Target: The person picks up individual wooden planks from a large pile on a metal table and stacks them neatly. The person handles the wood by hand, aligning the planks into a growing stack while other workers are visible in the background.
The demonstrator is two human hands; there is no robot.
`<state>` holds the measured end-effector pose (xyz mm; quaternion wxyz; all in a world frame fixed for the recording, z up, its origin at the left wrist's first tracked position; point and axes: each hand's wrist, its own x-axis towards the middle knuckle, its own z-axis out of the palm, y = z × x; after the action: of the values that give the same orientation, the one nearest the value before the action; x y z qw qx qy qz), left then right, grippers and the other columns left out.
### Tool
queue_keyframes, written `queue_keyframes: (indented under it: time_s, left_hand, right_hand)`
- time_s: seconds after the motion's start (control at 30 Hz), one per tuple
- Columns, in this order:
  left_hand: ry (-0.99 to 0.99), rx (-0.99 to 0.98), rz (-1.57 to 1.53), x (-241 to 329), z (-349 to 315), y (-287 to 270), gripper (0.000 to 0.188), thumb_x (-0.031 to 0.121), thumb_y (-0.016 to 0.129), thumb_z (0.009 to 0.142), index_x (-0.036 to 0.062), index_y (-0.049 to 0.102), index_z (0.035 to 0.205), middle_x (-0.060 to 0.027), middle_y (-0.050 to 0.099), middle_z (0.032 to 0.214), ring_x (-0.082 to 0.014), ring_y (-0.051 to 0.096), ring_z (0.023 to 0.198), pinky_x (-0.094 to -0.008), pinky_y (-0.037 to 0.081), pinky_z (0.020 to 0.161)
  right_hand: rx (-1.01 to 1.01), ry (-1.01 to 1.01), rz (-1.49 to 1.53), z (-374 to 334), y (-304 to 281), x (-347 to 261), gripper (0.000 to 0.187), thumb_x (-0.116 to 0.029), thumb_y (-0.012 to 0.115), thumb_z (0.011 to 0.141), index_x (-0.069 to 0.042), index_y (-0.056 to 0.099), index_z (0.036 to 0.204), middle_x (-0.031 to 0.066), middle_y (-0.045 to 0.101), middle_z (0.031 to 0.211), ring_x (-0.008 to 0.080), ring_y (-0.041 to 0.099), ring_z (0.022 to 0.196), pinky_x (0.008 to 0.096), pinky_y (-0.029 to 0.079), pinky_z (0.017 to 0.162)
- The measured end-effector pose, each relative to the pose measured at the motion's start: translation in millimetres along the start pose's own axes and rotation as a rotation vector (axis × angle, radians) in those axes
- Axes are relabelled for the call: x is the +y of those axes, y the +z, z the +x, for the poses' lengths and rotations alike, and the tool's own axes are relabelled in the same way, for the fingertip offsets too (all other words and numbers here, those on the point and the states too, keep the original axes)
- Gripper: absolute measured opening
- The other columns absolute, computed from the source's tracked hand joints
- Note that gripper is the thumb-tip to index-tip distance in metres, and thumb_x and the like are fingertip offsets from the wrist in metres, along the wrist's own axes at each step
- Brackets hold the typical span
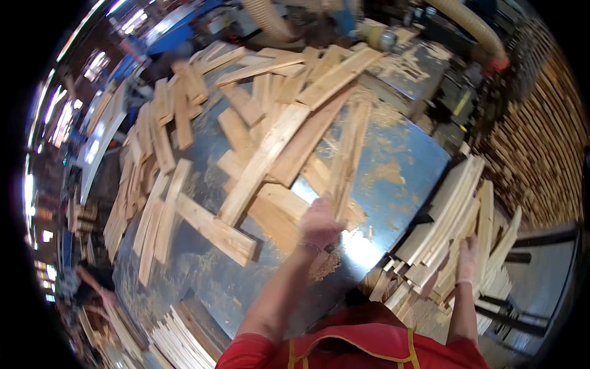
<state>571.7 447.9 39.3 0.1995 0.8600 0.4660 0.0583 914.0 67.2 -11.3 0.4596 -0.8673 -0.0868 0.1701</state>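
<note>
My left hand [319, 222] reaches out over the blue table [405, 166] and grips the near end of some thin wooden slats [347, 154] that lie lengthwise away from me. My right hand [468, 258] rests against a stack of pale wooden slats [452, 215] off the table's right edge, fingers pressed on its side. Loose wooden boards [261, 160] lie scattered and overlapping across the table top, with sawdust among them.
More boards [141, 184] pile along the table's left edge. Another slat stack [178, 341] sits at lower left. A tall wall of stacked wood [541, 160] stands on the right. Dust hoses [473, 24] and machinery are at the far end. Another person's arm [98, 289] shows at lower left.
</note>
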Motion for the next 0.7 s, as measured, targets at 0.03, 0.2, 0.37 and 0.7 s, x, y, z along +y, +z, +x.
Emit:
queue_keyframes:
  time_s: [0.03,0.2,0.37,0.7]
  left_hand:
    - [-0.077,-0.197,-0.557,-9.8,-15.1,-9.6,0.065,0.039,0.081,0.084,0.006,0.058,0.135,-0.0109,0.064,0.116,-0.0251,0.068,0.096,-0.0397,0.058,0.087]
    - [0.03,-0.258,-1.123,-21.9,-126.6,-53.5,0.056,0.015,0.072,0.084,-0.0025,0.057,0.135,-0.0037,0.056,0.107,-0.0177,0.056,0.103,-0.0321,0.049,0.094]
    - [-0.03,-0.182,-0.641,2.9,-244.8,-70.8,0.08,0.032,0.087,0.079,-0.0018,0.054,0.144,-0.0248,0.059,0.138,-0.0436,0.062,0.125,-0.047,0.053,0.104]
    - [-0.49,0.342,-0.465,-141.6,-471.7,-68.7,0.076,0.03,0.086,0.081,-0.0021,0.057,0.143,-0.0268,0.062,0.142,-0.0436,0.064,0.126,-0.047,0.054,0.105]
  right_hand:
    - [-0.003,-0.097,0.038,-7.2,5.1,-27.6,0.072,-0.04,0.067,0.106,0.002,0.044,0.159,0.021,0.057,0.153,0.0322,0.052,0.143,0.0414,0.04,0.121]
    - [-0.911,0.187,0.49,-138.0,87.3,-159.8,0.064,-0.036,0.066,0.106,0.003,0.051,0.154,0.0193,0.061,0.147,0.0277,0.061,0.132,0.0375,0.05,0.11]
    - [-1.471,0.165,0.226,-215.0,173.6,-100.6,0.041,-0.022,0.071,0.102,0.002,0.064,0.134,0.0139,0.067,0.134,0.021,0.069,0.111,0.033,0.06,0.091]
    - [-1.721,-0.036,-0.266,-398.8,254.5,-203.8,0.045,-0.025,0.075,0.096,0.004,0.067,0.13,0.0108,0.077,0.109,0.0214,0.074,0.094,0.0334,0.059,0.087]
